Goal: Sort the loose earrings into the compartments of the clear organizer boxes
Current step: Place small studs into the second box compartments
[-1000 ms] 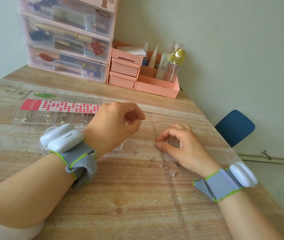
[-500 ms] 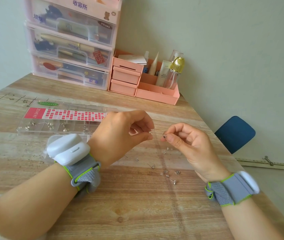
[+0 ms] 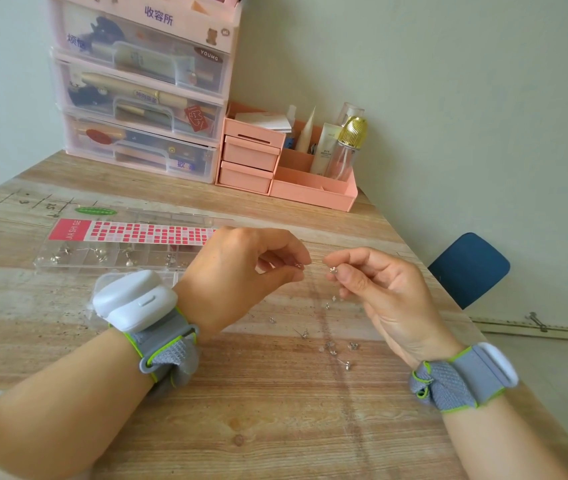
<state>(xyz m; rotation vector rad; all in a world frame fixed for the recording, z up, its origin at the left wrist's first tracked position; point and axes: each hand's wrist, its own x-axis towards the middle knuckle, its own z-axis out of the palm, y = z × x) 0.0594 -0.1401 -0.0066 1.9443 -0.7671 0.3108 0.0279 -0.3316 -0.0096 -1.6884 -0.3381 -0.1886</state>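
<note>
My left hand hovers above the table and pinches a small silver earring between thumb and fingers. Facing it, my right hand pinches another small earring at its fingertips. The two hands are a few centimetres apart. Several loose earrings lie scattered on the wood below and between the hands. The clear organizer box with a red-and-pink sticker sheet lies to the left, with a few earrings in its front compartments. Part of it is hidden behind my left wrist.
A stack of clear pink drawers stands at the back left. A pink desk organizer with bottles stands beside it by the wall. A blue chair sits off the table's right edge. The wooden table stretches toward me.
My right hand lifted from the scattered earrings with one pinched and rose to meet my left hand. The camera tilted down a little.
</note>
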